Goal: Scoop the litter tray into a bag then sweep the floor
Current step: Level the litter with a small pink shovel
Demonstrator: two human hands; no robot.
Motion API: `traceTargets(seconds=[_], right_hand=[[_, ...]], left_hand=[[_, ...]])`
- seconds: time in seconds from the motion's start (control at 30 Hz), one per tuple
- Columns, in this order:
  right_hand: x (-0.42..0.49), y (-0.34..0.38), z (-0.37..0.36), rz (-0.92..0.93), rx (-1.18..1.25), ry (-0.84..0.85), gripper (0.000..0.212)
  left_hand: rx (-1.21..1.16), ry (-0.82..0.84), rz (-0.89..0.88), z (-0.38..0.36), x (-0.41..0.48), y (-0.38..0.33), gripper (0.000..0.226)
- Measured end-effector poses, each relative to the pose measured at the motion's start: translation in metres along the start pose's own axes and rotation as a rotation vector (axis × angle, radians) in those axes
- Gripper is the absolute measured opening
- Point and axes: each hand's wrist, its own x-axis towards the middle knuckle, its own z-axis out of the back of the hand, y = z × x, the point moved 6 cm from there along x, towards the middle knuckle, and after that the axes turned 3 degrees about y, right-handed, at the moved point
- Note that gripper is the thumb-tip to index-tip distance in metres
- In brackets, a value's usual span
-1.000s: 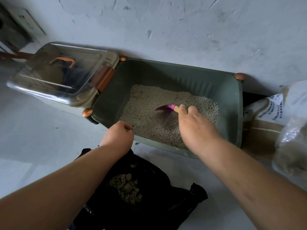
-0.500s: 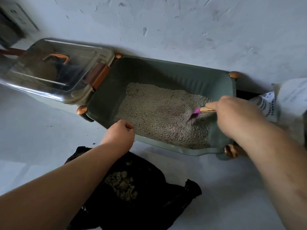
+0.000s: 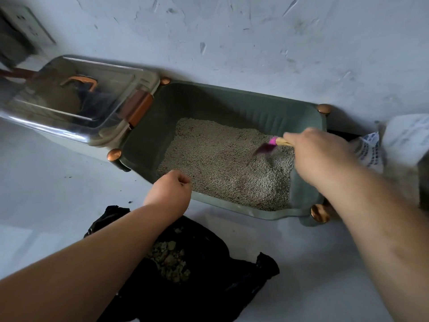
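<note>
Litter tray (image 3: 232, 105) hard against wall (image 3: 232, 43), open floor (image 3: 301, 263) beside bag (image 3: 209, 287). Right hand (image 3: 320, 156) over tray's right end, grip round scoop (image 3: 271, 144); left hand (image 3: 169, 189) curled at near rim, grip unclear.

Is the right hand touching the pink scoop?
Touching. The head view shows the right hand curled round the scoop by its wooden handle.
</note>
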Motion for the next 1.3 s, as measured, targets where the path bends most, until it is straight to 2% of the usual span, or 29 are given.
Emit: traceTargets(seconds=[0.07, 0.2, 0.37, 0.5, 0.63, 0.7, 0.83, 0.93, 1.0, 1.13, 1.3], right_hand=[[0.001, 0.015, -0.001, -0.014, 0.061, -0.062, 0.042], [0.007, 0.036, -0.02, -0.027, 0.091, 0.065, 0.045], [-0.005, 0.045, -0.006, 0.023, 0.067, 0.078, 0.025], [0.003, 0.071, -0.009, -0.066, 0.135, 0.143, 0.04], [0.02, 0.117, -0.025, -0.031, 0.132, 0.325, 0.046], [0.025, 0.139, -0.029, -0.005, 0.158, 0.364, 0.047], [0.029, 0.168, -0.026, 0.087, 0.203, 0.314, 0.042], [0.032, 0.165, -0.016, 0.101, 0.201, 0.138, 0.041], [0.037, 0.157, -0.012, 0.032, 0.194, 0.067, 0.043], [0.048, 0.147, -0.018, -0.091, 0.189, 0.074, 0.048], [0.045, 0.167, -0.031, 0.014, 0.241, 0.114, 0.043]], left_hand=[[0.007, -0.005, -0.003, 0.003, -0.001, 0.001, 0.015], [0.006, -0.013, -0.003, 0.009, -0.001, 0.005, 0.016], [0.008, -0.022, 0.034, 0.014, 0.001, 0.015, 0.016], [0.0, -0.009, 0.07, 0.016, 0.001, 0.025, 0.015], [-0.013, -0.014, 0.095, 0.025, 0.001, 0.038, 0.017], [-0.018, -0.025, 0.11, 0.031, 0.002, 0.047, 0.017], [-0.029, -0.036, 0.147, 0.045, 0.006, 0.065, 0.017], [-0.051, -0.032, 0.175, 0.051, 0.006, 0.076, 0.018], [-0.051, -0.032, 0.183, 0.053, 0.005, 0.082, 0.019], [-0.018, -0.049, 0.18, 0.055, 0.004, 0.089, 0.018], [-0.015, -0.05, 0.175, 0.057, 0.006, 0.085, 0.017]])
